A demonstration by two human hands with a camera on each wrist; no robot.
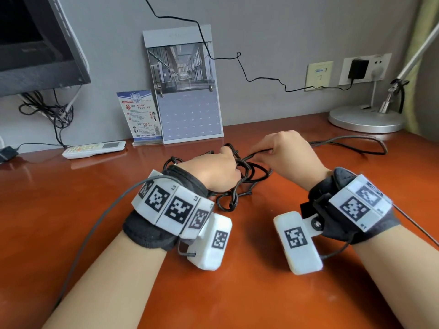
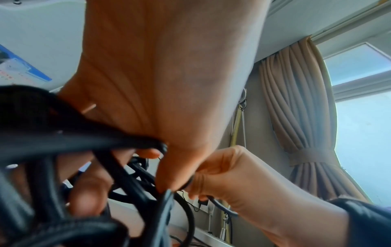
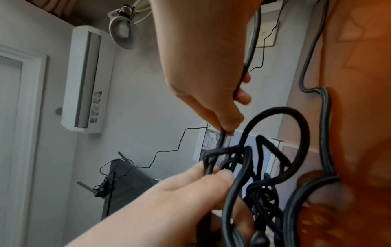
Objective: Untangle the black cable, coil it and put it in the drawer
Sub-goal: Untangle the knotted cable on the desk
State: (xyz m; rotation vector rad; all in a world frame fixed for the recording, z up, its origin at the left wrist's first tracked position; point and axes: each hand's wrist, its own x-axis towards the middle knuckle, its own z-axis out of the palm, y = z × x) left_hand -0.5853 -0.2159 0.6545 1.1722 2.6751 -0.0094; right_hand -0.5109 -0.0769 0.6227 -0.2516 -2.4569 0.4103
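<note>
A tangled black cable (image 1: 255,173) lies in a knotted heap on the red-brown desk (image 1: 237,293). My left hand (image 1: 228,155) grips the knot from the left, its fingers curled round several strands (image 2: 131,180). My right hand (image 1: 261,154) pinches one strand beside the knot between thumb and fingers. In the right wrist view that strand (image 3: 222,138) runs taut from the right hand (image 3: 226,128) into the bundle that the left hand (image 3: 211,173) holds. A long loop of the cable (image 1: 370,141) trails off to the right over the desk. No drawer is in view.
Against the wall stand a calendar (image 1: 187,91) and a leaflet (image 1: 142,115). A white remote (image 1: 95,149) lies at the back left under a monitor (image 1: 35,43). A lamp base (image 1: 365,119) sits back right, below a plugged charger (image 1: 357,68).
</note>
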